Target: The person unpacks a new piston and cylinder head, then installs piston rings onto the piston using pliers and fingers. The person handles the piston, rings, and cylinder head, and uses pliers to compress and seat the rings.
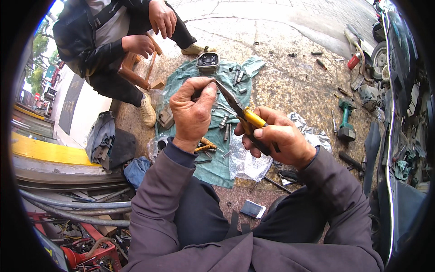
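Note:
My right hand (283,136) is closed round the handles of needle-nose pliers (233,103), which have a yellow grip and dark jaws pointing up and left. Thumb and forefinger of my left hand (194,106) are pinched together right at the plier tips. Whatever sits in that pinch is too small to make out. Below both hands a green cloth (215,174) is spread on the ground. On it lie several metal cylindrical parts (225,121), a yellow-handled tool (207,143) and clear bubble wrap (247,158). At its far edge stands a grey metal engine part (208,62).
Another person (97,50) sits at the far left, hands loosely lowered. A green cordless drill (346,120) lies on the right, beside a vehicle (408,90). Grey pipes (81,205) and a red metal frame (97,249) fill the lower left. A small notebook-like object (253,209) lies between my legs.

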{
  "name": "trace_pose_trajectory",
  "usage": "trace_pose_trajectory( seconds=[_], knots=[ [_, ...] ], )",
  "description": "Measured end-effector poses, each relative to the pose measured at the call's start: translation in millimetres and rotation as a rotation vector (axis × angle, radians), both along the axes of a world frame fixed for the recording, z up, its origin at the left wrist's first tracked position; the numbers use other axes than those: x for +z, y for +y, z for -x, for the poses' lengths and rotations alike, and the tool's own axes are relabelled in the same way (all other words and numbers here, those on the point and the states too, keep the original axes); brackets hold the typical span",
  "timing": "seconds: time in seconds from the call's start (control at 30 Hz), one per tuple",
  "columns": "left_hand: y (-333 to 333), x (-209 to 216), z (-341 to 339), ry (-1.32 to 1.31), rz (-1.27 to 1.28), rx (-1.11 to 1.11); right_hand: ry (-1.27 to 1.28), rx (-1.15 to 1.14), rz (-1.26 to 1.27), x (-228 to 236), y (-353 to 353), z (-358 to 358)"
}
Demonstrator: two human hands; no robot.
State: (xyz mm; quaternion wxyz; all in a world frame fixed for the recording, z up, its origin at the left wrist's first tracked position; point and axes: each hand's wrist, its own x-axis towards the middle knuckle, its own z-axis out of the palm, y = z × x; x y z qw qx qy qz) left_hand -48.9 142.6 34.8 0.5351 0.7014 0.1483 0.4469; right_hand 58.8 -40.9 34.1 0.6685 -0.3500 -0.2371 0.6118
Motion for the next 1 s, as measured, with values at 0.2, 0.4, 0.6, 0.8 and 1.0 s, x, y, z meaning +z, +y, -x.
trace_pose_trajectory(
  seconds=[0.2,0.4,0.6,0.8,1.0],
  knots=[
    [-1,-2,0,-0.020,0.013,-0.003,0.011,-0.022,-0.016,2,1,3],
    [-1,-4,0,-0.006,0.073,-0.027,0.011,-0.032,0.059,6,-2,2],
    [14,-6,3,-0.125,0.416,-0.231,0.003,0.005,0.106,11,-8,-3],
    [35,-11,12,-0.118,0.633,-0.242,0.087,0.115,0.175,14,-9,-2],
    [40,-10,15,-0.032,0.632,-0.268,0.151,0.160,0.211,13,-8,-3]
  ],
)
